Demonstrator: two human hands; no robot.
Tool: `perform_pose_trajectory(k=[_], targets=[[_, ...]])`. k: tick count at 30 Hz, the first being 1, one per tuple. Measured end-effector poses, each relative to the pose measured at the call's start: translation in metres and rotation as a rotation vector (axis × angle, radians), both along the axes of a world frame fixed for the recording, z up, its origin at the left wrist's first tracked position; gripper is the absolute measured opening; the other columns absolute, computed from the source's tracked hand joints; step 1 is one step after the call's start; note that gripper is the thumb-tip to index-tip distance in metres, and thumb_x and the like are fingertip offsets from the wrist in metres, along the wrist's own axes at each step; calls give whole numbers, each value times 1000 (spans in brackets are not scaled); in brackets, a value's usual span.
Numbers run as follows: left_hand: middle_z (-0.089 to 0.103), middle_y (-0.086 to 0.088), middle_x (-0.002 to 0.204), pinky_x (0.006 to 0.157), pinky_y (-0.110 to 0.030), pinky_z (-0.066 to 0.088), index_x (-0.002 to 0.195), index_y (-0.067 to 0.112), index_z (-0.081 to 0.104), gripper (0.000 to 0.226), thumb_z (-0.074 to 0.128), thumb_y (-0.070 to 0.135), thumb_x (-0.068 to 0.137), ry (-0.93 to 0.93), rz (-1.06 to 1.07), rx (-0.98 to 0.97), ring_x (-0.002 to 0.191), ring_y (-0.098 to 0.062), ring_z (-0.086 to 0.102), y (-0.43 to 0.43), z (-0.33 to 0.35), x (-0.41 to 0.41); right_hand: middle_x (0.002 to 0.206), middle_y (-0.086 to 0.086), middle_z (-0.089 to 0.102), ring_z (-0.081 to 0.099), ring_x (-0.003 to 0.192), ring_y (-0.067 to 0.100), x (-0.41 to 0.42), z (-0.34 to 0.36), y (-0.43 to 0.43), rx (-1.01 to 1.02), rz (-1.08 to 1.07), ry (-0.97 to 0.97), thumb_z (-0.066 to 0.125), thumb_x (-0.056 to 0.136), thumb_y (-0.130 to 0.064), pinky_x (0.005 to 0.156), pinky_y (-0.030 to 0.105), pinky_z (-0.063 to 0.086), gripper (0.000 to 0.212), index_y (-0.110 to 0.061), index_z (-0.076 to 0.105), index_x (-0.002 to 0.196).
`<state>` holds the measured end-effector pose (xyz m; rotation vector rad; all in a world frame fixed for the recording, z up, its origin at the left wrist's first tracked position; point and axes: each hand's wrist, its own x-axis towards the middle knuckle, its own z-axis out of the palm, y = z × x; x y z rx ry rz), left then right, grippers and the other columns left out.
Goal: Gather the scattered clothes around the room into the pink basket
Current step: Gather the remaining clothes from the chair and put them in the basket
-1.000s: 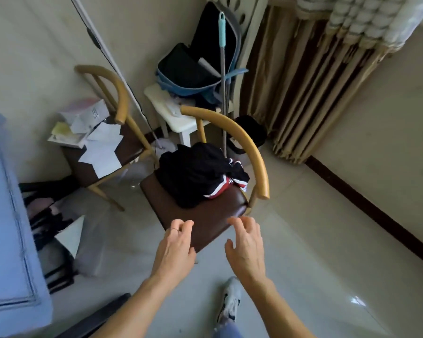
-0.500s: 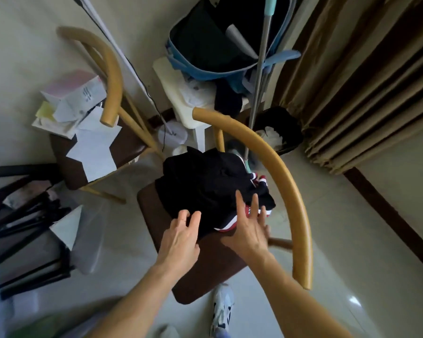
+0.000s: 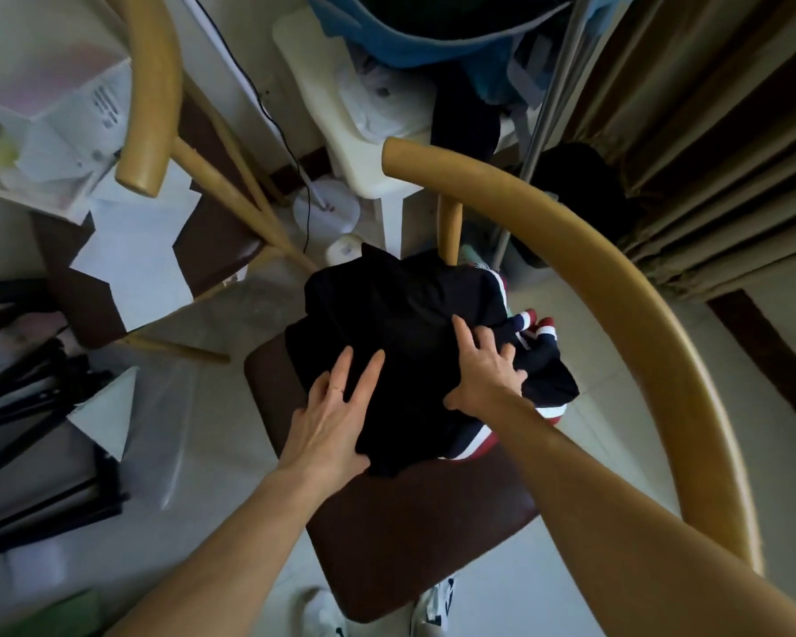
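A heap of black clothes (image 3: 400, 314) with red, white and navy striped trim lies on the brown seat of a chair (image 3: 410, 535) with a curved tan backrest. My left hand (image 3: 334, 420) rests on the heap's near left side, fingers straight and spread. My right hand (image 3: 483, 367) lies on the heap's right part, its fingers spread and slightly bent into the fabric. The pink basket is not in view.
A second tan chair (image 3: 148, 85) at the left holds papers (image 3: 129, 250) and a box. Behind stand a white stool (image 3: 341, 131) with a blue bag, a mop pole (image 3: 548, 112) and brown curtains (image 3: 708, 144). Black tripod legs (image 3: 33, 397) lie at the left.
I have leaned closer over the chair. Both hands went forward from above the seat's front edge onto the black clothes.
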<state>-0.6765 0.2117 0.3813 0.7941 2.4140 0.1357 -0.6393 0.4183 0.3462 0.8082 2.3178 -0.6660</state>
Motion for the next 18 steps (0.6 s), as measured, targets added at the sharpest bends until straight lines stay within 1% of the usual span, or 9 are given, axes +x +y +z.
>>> perform_pose_trajectory(k=[2,4,9,11,12,13,15,16,18], targets=[[-25,5,155,93,-47,51,142,45,-23,131,83,19,68,-28,16,5,144,-34,10,3,-3,-1,132,2,43,43,118,33,11,-4,-13,49,55,118,64,73,-3,94,51,43,77,-30,29,137],[-30,7,152,92,-45,52,141,47,-24,133,83,17,68,-59,28,-3,145,-35,6,4,-5,0,118,4,57,54,110,32,26,-6,-32,50,161,199,54,75,1,89,43,47,57,-24,42,124],[-39,8,148,94,-48,50,143,43,-18,130,83,18,65,-128,16,-92,145,-36,-3,5,-7,-2,112,11,60,53,109,34,55,2,-85,-199,414,146,54,78,0,93,42,41,44,-16,57,119],[-41,7,146,96,-51,48,145,41,-13,127,83,20,65,-154,1,-154,145,-37,-7,3,-8,-4,102,12,59,54,99,36,65,3,-100,-241,384,275,57,71,2,89,48,46,44,-15,62,111],[-42,7,146,97,-53,47,145,42,-12,127,83,20,65,-170,-3,-188,145,-37,-9,0,-8,-4,99,9,57,53,95,33,71,3,-103,-171,336,364,59,65,1,83,50,49,47,-17,63,108],[-42,6,146,99,-54,45,145,44,-11,127,84,21,64,-184,-6,-209,144,-38,-10,-1,-7,-5,102,6,54,51,96,30,73,4,-101,-63,256,422,63,59,-2,79,51,50,53,-20,61,109],[-43,6,146,99,-56,44,144,47,-13,130,85,21,63,-196,-4,-217,144,-38,-11,-3,-9,-7,131,8,43,40,123,31,73,10,-86,124,69,437,73,57,-16,92,58,44,80,-28,46,132],[-43,6,146,98,-56,45,143,48,-15,132,86,21,62,-191,1,-205,144,-39,-10,-3,-10,-7,148,10,27,24,138,36,71,12,-74,174,-18,395,77,59,-24,99,64,36,97,-32,30,144],[-44,8,145,95,-54,48,141,48,-20,137,87,23,60,-167,15,-166,144,-39,-8,0,-12,-9,159,5,-12,-5,145,40,65,10,-44,146,-182,257,82,62,-33,104,71,24,121,-40,-2,149]])
